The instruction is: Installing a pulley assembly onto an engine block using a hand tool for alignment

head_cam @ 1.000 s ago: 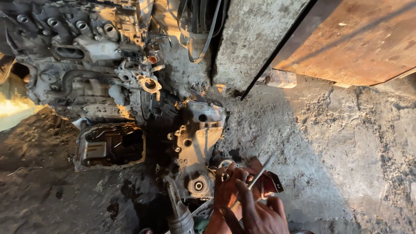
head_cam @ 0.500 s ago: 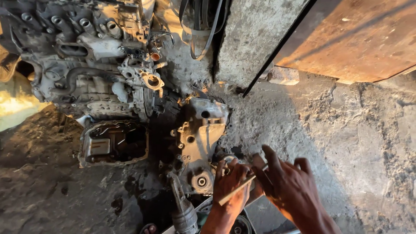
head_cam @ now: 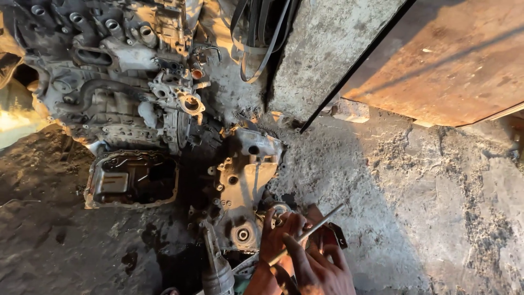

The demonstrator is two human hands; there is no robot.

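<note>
My left hand and my right hand are together at the bottom middle of the view. Both close on a thin metal rod that slants up to the right. The left fingers curl at the lower right corner of a grimy aluminium housing lying on the floor. A round bearing seat shows just left of the hands. A dark reddish metal piece lies partly hidden under the hands.
A dirty engine block lies at the upper left, with an oil pan below it. A greasy shaft stands left of my hands. A concrete pillar, hanging belts, a wooden board and a stone are behind.
My right hand, spread out to the right half a second ago, has come back onto the rod beside the left hand. The rod now tilts further up to the right.
</note>
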